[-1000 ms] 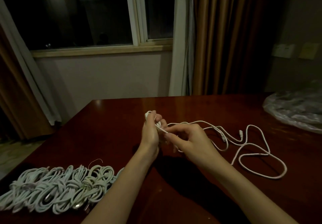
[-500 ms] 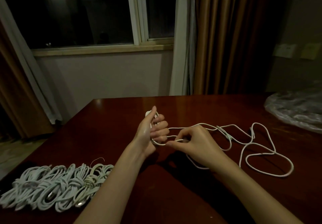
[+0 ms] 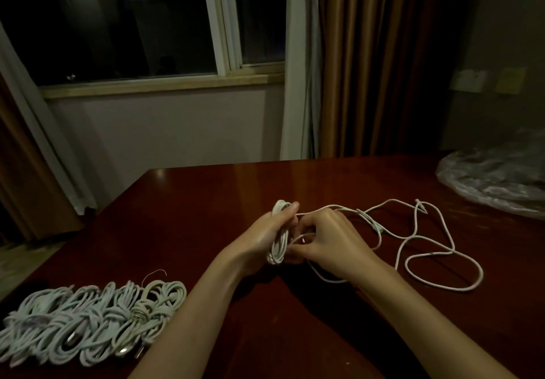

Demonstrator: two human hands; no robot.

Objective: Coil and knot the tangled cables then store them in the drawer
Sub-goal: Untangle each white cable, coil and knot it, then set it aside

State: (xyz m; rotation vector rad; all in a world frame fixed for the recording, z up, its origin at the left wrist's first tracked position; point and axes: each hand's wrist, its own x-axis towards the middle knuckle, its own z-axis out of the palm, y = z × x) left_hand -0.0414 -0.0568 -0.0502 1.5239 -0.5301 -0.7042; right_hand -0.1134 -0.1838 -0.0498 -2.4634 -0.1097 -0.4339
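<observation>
Mid-coil: left hand (image 3: 267, 232) gripping white cable (image 3: 278, 240) loops above tabletop (image 3: 206, 201), right hand (image 3: 330, 240) pinching next strand. Loose tail (image 3: 442, 260) crossed over itself on right — prob snags or knots if pulled fast; loops could slip off fingers.

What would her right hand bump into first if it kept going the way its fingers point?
Most likely the coil of white cable wound round the left hand. The right hand points leftward and its fingertips already sit right beside those loops, though the exact depth is hard to judge.
</observation>
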